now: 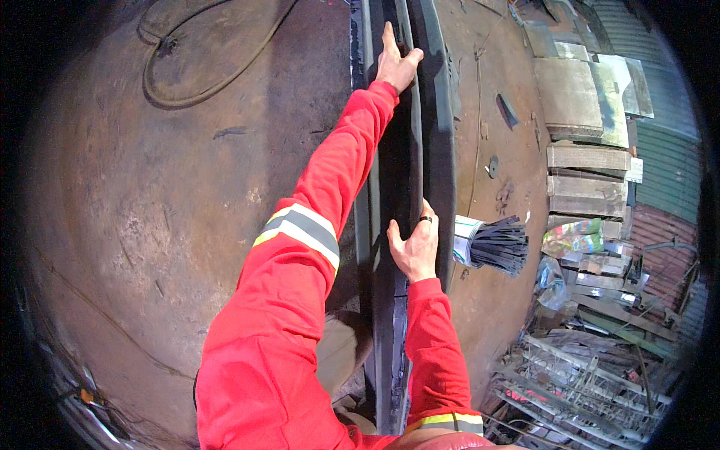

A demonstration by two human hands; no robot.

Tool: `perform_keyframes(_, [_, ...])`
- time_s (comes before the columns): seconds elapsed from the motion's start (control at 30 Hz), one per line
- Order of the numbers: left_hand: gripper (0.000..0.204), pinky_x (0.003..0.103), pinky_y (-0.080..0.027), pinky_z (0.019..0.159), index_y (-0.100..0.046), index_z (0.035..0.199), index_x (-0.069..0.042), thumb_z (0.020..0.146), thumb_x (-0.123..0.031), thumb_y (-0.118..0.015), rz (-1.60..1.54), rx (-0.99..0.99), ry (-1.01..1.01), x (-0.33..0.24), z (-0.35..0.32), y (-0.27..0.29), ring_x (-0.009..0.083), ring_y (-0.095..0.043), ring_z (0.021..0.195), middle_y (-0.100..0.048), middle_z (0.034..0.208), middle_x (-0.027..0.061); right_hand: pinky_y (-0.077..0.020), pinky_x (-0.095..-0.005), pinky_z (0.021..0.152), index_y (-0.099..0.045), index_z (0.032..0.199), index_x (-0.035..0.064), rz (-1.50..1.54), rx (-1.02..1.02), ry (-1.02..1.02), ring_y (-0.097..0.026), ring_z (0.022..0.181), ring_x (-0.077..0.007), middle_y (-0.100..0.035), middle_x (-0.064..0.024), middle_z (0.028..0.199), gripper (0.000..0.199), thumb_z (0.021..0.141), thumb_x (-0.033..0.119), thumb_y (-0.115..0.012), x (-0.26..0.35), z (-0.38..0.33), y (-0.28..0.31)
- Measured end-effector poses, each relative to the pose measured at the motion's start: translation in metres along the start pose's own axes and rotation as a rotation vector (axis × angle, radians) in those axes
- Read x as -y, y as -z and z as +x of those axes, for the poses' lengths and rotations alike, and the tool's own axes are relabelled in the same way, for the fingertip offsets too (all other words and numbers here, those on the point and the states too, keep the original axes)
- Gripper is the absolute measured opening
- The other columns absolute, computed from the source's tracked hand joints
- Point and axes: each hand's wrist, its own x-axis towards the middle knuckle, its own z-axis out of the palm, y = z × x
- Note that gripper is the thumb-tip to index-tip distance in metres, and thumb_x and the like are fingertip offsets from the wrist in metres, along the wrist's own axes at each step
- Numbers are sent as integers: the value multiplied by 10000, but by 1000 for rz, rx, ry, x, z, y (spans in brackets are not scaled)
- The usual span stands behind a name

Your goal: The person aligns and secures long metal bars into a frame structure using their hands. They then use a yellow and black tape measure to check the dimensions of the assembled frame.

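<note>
A long dark metal channel (393, 180) runs away from me, with a thin long metal bar (415, 142) lying lengthwise along it. Toward the far end, my left hand (397, 66) straddles the bar, its index finger stretched forward and its thumb on the right side; the other fingers are hidden. Nearer to me, my right hand (417, 244) grips the bar's near part, fingers over its right side and thumb out to the left. Both sleeves are red with reflective bands. Just right of my right hand, a white tin (465, 240) lies with many dark thin strips (501, 245) sticking out.
Rusty, stained metal surface (187, 210) spreads on both sides of the channel. A hose (154, 82) loops at the far left. Small metal scraps (507, 110) lie to the right. Beyond them are stacked plates (570, 97), a plastic bag (574, 238) and a metal scrap heap (585, 379).
</note>
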Motion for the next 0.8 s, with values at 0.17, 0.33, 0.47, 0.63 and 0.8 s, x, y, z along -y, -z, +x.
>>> perform_keyframes(0.17, [969, 378, -365, 1042, -77, 1469, -17, 739, -264, -665, 194, -77, -131, 6, 24, -6, 404, -483, 1211, -457, 1312, 318, -413, -413, 954, -392, 1272, -74, 13, -17, 47, -498, 1082, -376, -508, -249, 1137, 669, 726, 161, -699, -1, 2, -1])
perform_keyframes(0.33, [984, 382, -296, 1086, -75, 1476, -19, 748, -330, -660, 319, -18, -36, -1, 40, -11, 412, -380, 1299, -357, 1395, 321, -421, -414, 941, -396, 1264, -78, 17, -20, 29, -501, 1066, -373, -508, -243, 1128, 673, 718, 162, -707, 0, 1, -1])
perform_keyframes(0.47, [969, 387, -295, 1093, -42, 1469, 5, 763, -248, -655, 288, -82, -231, -4, 68, -17, 408, -370, 1302, -347, 1386, 342, -418, -412, 950, -392, 1262, -89, -19, -18, 38, -497, 1072, -373, -505, -244, 1136, 688, 713, 172, -714, -1, 3, 2])
perform_keyframes(0.63, [956, 400, -288, 1097, -18, 1475, -17, 779, -243, -632, 265, -80, -156, -14, 59, -19, 435, -362, 1299, -321, 1398, 350, -411, -412, 962, -390, 1267, -89, 2, 4, 1, -487, 1090, -377, -497, -249, 1149, 701, 710, 184, -716, 1, 2, 2])
perform_keyframes(0.8, [1014, 410, -369, 1032, -39, 1468, -22, 725, -310, -665, 248, -77, -24, -13, 25, -15, 436, -481, 1192, -453, 1291, 351, -411, -415, 961, -397, 1261, -94, -8, -30, 32, -493, 1084, -383, -508, -260, 1131, 690, 719, 199, -706, -3, -1, -2])
